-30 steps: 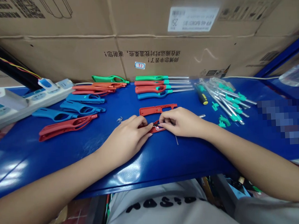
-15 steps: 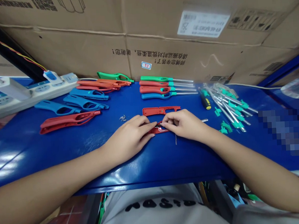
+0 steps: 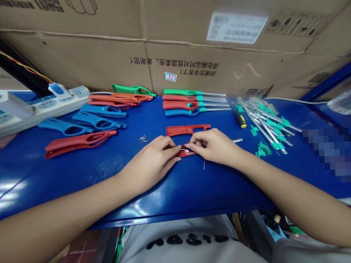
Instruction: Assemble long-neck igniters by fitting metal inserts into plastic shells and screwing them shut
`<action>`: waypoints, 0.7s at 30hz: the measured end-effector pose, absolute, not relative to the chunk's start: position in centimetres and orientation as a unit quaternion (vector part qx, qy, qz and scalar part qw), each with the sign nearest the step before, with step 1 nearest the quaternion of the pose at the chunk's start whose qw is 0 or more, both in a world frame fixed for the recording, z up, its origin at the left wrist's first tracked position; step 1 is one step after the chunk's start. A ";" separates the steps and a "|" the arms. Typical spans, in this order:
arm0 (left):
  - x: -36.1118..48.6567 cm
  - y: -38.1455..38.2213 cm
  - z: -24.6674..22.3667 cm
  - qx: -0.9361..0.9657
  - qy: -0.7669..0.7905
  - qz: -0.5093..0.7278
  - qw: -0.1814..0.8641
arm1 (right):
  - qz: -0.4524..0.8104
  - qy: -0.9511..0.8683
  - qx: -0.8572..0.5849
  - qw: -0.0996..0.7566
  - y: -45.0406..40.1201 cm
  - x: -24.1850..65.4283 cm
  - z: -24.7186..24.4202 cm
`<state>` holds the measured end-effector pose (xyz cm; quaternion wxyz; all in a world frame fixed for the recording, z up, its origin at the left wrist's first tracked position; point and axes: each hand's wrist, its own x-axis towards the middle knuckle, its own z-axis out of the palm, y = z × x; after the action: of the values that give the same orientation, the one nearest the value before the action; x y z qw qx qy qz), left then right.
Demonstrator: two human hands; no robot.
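A red lighter casing half (image 3: 188, 152) lies on the blue table between my hands, with a thin pale wire and small dark parts inside it. My left hand (image 3: 157, 158) grips its left end between thumb and fingers. Over its right part, my right hand (image 3: 213, 146) has thumb and index finger pinched together at the inside; whatever is between those tips is too small to make out. A metal tube (image 3: 237, 140) shows beyond the right hand. Just behind lies a second red casing half (image 3: 175, 130), open side up.
Blue casings (image 3: 97, 120), a red one (image 3: 80, 143) and small screws (image 3: 143, 138) lie left. Lighters with metal tubes (image 3: 181, 105) line the back. Right are a screwdriver (image 3: 240, 119) and loose tubes with green parts (image 3: 269, 124). A cardboard box (image 3: 101, 64) walls the back.
Both hands remain at the red casing half, the right fingertips shifted slightly left along it. The whole view has moved a little.
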<state>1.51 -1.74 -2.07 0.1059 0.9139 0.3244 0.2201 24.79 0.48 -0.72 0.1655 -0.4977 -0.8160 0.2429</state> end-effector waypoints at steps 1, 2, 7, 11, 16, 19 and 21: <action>1.5 -1.8 -2.0 0.916 0.324 0.215 0.102 | 0.245 -0.815 -0.497 0.167 0.5 24.8 -0.8; 1.6 -1.8 -2.0 0.917 0.325 0.208 0.097 | 0.246 -0.814 -0.498 0.168 0.5 24.8 -0.8; 1.9 -2.3 -0.9 0.924 0.344 0.152 0.061 | 0.244 -0.815 -0.498 0.166 0.4 24.5 -0.9; 1.9 -2.5 -0.7 0.922 0.355 0.143 0.064 | 0.249 -0.819 -0.491 0.164 0.3 24.4 -0.5; 1.7 -2.6 -1.2 0.915 0.354 0.172 0.083 | 0.290 -0.856 -0.406 0.137 0.4 25.6 0.7; 1.6 -2.7 -1.2 0.914 0.351 0.173 0.105 | 0.296 -0.875 -0.363 0.122 0.6 26.6 1.5; 1.6 -2.8 -1.1 0.917 0.343 0.164 0.121 | 0.290 -0.884 -0.351 0.107 0.7 27.0 1.9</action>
<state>1.64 -2.82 -1.05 0.1212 0.9168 0.3434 0.1638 27.04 0.67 1.91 0.1068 -0.3505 -0.8841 0.2901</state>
